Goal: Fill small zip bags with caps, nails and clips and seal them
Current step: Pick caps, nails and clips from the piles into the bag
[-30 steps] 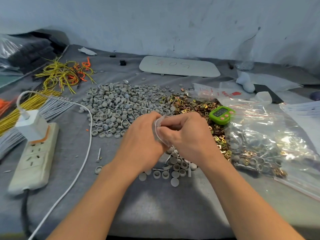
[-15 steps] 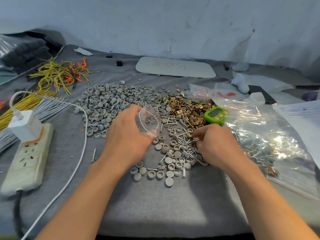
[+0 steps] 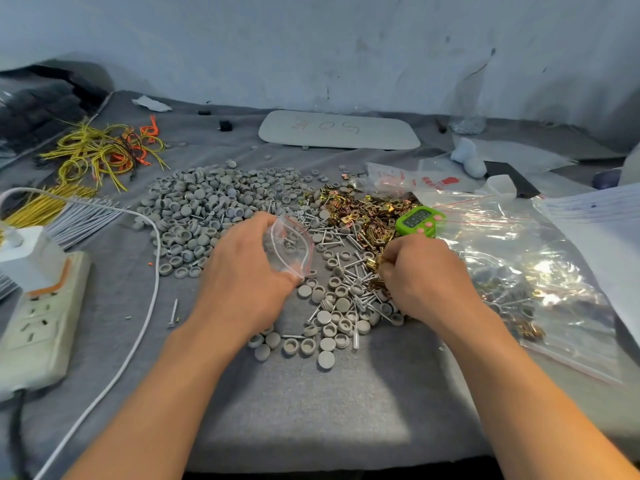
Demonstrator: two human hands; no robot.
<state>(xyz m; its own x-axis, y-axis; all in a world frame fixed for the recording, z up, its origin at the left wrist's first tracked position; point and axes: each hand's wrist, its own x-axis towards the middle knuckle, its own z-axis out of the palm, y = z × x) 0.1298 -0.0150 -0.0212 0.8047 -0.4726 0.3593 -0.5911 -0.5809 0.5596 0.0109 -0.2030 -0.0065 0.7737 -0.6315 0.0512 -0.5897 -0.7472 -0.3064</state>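
My left hand [image 3: 247,275] holds a small clear zip bag [image 3: 291,245] with a red seal strip, its mouth spread open toward the right. My right hand [image 3: 420,277] is curled over the parts pile, its fingertips pinching gold metal clips [image 3: 375,263]. A wide heap of grey round caps [image 3: 204,209] lies behind my left hand, and more caps [image 3: 329,327] lie between my hands. Silver nails [image 3: 329,233] are scattered in the middle. The main heap of gold clips [image 3: 367,211] lies behind my right hand.
A green digital timer [image 3: 419,220] sits just behind my right hand. Large clear bags of filled packets [image 3: 540,271] spread to the right. A power strip [image 3: 38,323] with a white cable [image 3: 152,258] lies on the left; yellow and orange wires [image 3: 104,150] and a white board [image 3: 339,129] lie farther back.
My hands, together on the bag a second ago, have parted. The left keeps the bag and has spread its mouth open. The right dropped to the clip pile and pinched clips.
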